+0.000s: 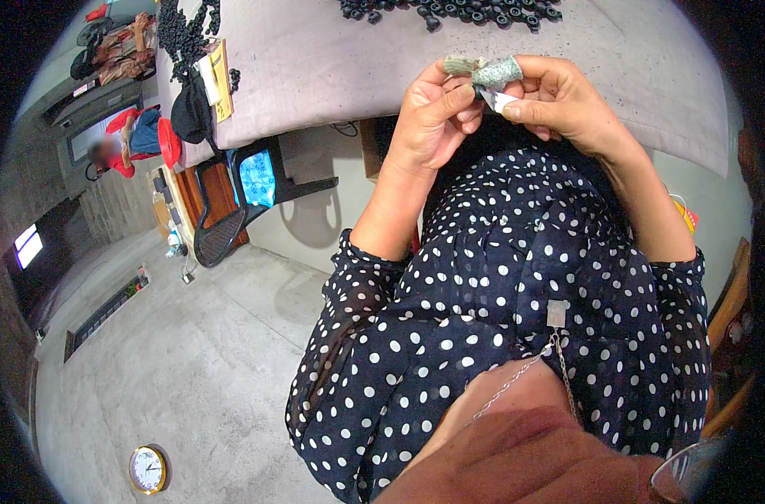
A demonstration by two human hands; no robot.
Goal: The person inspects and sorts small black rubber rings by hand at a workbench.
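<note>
Both my hands are raised close together over the near edge of the covered table. My left hand is closed, its thumb and fingertips pinching a small dark piece that is mostly hidden. A greenish cloth finger wrap covers its index fingertip. My right hand is closed too, with a small flat white piece at its thumb tip, touching the dark piece or nearly so. Around its index finger is a speckled grey-green finger wrap. What exactly the white piece is cannot be made out.
Many small round black parts lie at the table's far side. Another black heap is at the left, near a yellow tray. A black chair with a blue bag stands left. A person in red sits beyond.
</note>
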